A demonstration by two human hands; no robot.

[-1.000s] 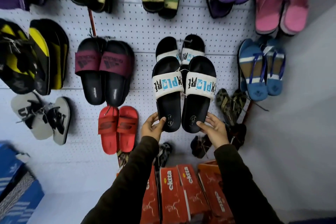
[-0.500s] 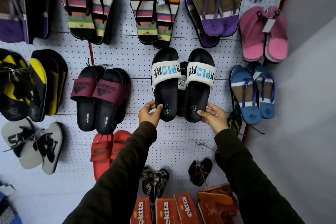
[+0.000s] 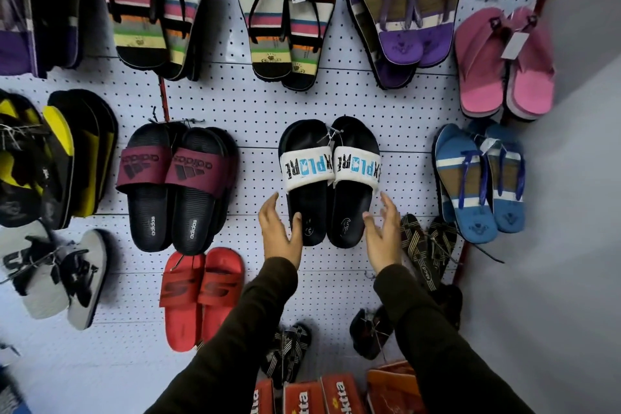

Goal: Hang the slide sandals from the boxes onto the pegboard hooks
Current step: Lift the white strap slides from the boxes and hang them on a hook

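A pair of black slide sandals (image 3: 331,212) with white "EXPLORE" straps hangs toes-up at the middle of the white pegboard (image 3: 255,104); a tag and tie sit between the toes. My left hand (image 3: 280,235) is at the left heel, fingers spread, thumb resting against the sole's edge. My right hand (image 3: 383,239) is beside the right heel, fingers apart and just touching it. Neither hand grips the pair. Red "ektta" shoe boxes (image 3: 302,397) stand below, at the bottom edge of the view.
Maroon-strapped adidas slides (image 3: 174,191) hang to the left, red slides (image 3: 198,296) below them. Blue flip-flops (image 3: 480,185) and black patterned sandals (image 3: 423,245) hang close on the right. Striped flip-flops (image 3: 285,20) hang above. A grey wall (image 3: 554,245) closes the right side.
Both hands lifted the EXPLORE pair up over the pair behind it, then let go of the heels and spread their fingers. The pair now hangs by itself.
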